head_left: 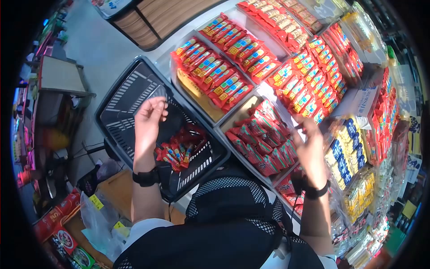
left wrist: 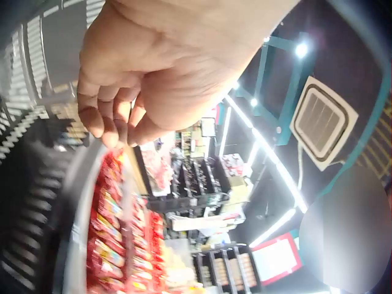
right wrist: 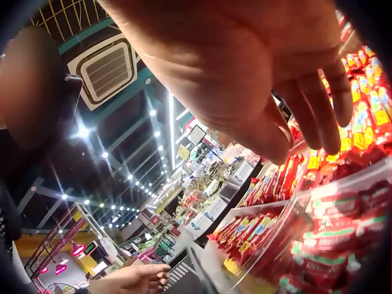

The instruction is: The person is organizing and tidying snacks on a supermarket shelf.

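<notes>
My left hand (head_left: 150,116) hovers over a black shopping basket (head_left: 127,96), its fingers loosely curled with nothing seen between them. Several small red snack packets (head_left: 178,154) lie in the basket's near end. In the left wrist view the left hand (left wrist: 159,67) hangs beside the basket's rim. My right hand (head_left: 310,145) is raised over the snack bins, fingers slightly bent and holding nothing. Below and left of it, a clear bin holds dark red packets with green stripes (head_left: 264,139). Red packets with yellow and blue print (right wrist: 367,116) show behind the right hand's fingers in the right wrist view.
Clear-walled bins of red packets (head_left: 212,74) line the basket's right side. Farther right are blue-and-white packets (head_left: 345,152), yellow packets (head_left: 358,195) and a white carton (head_left: 358,103). A wood-panelled counter (head_left: 156,20) stands ahead. Plastic bags (head_left: 105,219) lie at the lower left.
</notes>
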`<action>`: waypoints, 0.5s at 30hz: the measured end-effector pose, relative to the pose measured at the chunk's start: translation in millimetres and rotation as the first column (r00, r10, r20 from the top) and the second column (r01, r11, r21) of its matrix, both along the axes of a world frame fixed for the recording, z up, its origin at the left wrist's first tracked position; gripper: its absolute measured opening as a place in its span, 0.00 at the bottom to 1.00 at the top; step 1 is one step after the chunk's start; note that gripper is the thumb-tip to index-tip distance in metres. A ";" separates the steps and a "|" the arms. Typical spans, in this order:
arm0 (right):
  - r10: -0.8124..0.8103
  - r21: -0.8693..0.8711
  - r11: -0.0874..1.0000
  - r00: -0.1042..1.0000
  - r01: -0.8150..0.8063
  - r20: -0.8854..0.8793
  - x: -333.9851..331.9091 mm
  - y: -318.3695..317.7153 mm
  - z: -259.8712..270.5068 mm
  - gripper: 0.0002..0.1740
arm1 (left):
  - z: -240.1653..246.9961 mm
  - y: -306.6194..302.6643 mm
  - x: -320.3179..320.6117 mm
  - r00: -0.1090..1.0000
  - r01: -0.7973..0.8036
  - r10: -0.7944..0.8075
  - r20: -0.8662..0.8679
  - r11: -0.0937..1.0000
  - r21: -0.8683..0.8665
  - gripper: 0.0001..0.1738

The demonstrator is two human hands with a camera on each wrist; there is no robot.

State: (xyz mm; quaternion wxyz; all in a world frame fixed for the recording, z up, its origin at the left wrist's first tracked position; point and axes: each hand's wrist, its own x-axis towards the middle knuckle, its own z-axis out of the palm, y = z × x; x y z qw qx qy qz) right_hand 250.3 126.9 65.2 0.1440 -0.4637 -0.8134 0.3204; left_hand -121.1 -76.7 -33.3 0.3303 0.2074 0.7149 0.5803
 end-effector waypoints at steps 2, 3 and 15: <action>0.060 -0.062 0.996 0.998 -0.061 -0.017 9.8 -24.1 -15.0 0.16 | -34.6 -25.1 -3.4 0.984 0.032 -0.081 -0.161 0.957 -0.287 0.17; 0.095 -0.082 0.992 0.995 -0.097 -0.028 11.9 -34.4 -19.6 0.16 | -47.1 -33.8 -0.6 0.959 0.038 -0.158 -0.234 0.893 -0.448 0.22; 0.336 -0.042 0.941 0.941 -0.335 0.028 5.0 -93.8 -20.5 0.16 | -131.8 3.2 64.0 0.481 0.183 -0.875 -0.061 0.168 -0.969 0.35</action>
